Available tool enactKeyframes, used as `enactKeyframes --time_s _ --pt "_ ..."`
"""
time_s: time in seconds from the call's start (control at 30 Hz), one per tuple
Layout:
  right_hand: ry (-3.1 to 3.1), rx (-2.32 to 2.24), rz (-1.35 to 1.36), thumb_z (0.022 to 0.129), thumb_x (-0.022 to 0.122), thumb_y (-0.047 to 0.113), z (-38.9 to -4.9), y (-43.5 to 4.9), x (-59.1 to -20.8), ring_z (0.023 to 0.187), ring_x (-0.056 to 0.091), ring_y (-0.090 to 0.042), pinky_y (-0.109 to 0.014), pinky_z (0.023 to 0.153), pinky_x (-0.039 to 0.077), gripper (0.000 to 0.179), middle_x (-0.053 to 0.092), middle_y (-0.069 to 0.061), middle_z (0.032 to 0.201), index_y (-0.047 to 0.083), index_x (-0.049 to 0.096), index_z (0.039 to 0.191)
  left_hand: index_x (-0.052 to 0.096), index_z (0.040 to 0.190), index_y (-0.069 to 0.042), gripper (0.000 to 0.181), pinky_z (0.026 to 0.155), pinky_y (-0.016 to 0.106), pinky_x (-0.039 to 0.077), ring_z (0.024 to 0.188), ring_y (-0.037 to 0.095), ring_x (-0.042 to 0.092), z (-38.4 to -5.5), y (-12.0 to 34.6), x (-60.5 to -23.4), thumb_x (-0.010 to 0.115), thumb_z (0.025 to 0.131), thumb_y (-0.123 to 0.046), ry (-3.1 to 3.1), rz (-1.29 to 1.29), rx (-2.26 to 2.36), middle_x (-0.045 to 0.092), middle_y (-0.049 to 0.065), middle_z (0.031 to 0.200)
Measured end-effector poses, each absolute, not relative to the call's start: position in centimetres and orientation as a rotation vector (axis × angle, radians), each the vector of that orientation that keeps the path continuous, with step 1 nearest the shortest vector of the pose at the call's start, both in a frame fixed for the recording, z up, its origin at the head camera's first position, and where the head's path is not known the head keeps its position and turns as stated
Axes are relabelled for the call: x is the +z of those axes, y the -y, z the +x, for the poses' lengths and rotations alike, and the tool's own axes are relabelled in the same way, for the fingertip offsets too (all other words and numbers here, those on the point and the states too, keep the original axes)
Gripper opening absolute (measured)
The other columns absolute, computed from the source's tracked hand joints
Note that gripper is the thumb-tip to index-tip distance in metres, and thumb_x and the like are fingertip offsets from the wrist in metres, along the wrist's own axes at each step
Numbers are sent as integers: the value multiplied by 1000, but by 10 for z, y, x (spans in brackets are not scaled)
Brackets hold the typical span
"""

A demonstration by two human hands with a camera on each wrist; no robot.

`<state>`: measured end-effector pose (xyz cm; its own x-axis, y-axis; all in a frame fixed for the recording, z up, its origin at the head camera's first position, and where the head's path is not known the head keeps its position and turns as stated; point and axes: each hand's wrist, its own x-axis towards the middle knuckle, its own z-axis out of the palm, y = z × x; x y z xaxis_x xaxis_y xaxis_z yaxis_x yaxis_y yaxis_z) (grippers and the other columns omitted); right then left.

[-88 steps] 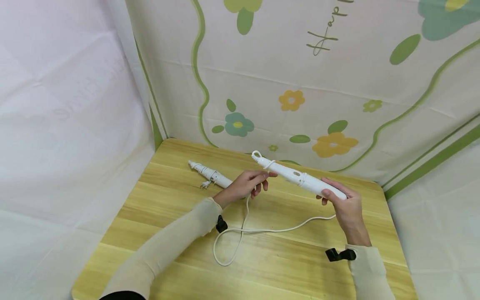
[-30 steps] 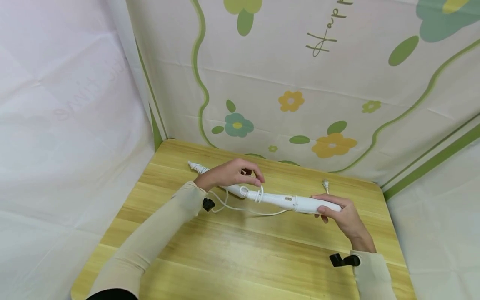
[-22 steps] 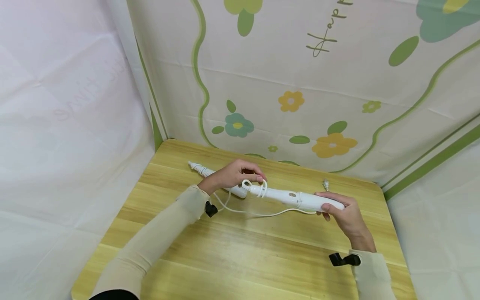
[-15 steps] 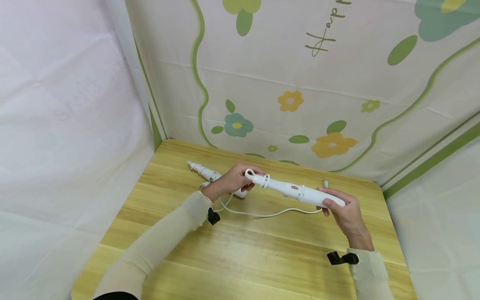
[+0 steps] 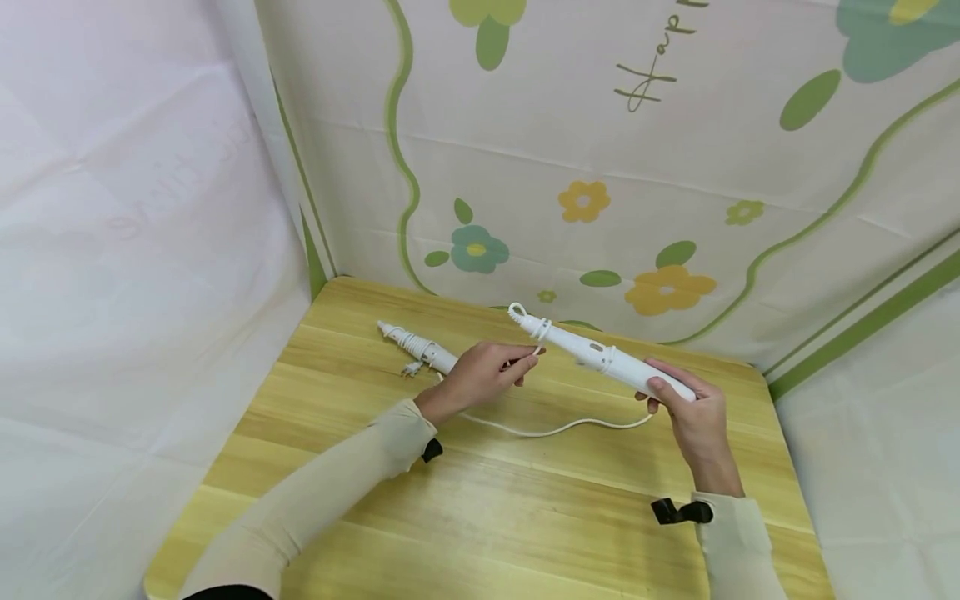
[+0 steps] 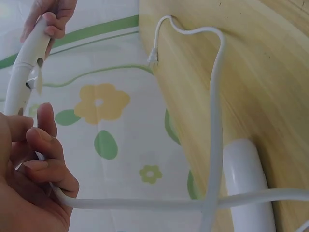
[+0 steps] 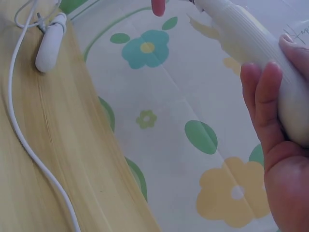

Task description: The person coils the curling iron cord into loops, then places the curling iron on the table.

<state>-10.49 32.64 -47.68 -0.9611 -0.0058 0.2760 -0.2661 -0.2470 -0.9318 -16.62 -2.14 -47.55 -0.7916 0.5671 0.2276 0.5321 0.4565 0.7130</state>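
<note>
My right hand grips the thick end of a white corded hair styling iron, held above the table with its cord end tilted up to the left. Turns of white power cord circle its narrow handle, near the small loop where the cord leaves it. Just below that spot my left hand pinches the cord; in the left wrist view the cord runs out from between the fingers. A second white iron, its own cord wound round its handle, lies on the table partly behind my left hand.
The wooden table ends at a flower-printed cloth wall behind and plain cloth at the sides. Loose cord curves between my hands. Its plug lies by the table's edge in the left wrist view.
The slack loop on the table has shrunk, and more cord circles the handle. My left hand went over the iron, then down beside it. The iron's cord end dipped and rose again.
</note>
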Motion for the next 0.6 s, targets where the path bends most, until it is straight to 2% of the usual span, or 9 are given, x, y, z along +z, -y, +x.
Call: enactKeyframes --time_s 0.17,0.37,0.43,0.6 --pt "1835 2266 300 103 59 -19 -105 -325 -477 75 80 -18 -21 59 59 27 83 -10 112 -21 69 127 70 147 -16 38 54 21 36 52 3 43 -164 24 -472 52 118 -32 -2671 1048 1184 69 -9 75" --pt "1709 2281 164 101 61 -19 -106 -320 -475 70 80 -21 -22 56 59 24 83 -13 105 -18 74 121 68 149 -12 38 56 20 35 56 1 41 -160 23 -480 51 118 -28 -2714 1092 1165 66 -7 77" --pt "1683 2274 138 100 62 -20 -106 -318 -475 68 80 -22 -23 55 59 23 84 -13 104 -19 74 121 68 147 -9 38 55 20 35 56 1 40 -159 22 -481 51 118 -27 -2734 1102 1159 65 -8 76" --pt "1666 2240 61 100 65 -19 -108 -317 -474 67 79 -23 -24 56 60 23 83 -14 106 -23 70 121 75 130 -8 32 55 19 37 57 1 43 -157 19 -484 51 118 -25 -2759 1082 1210 66 -9 77"
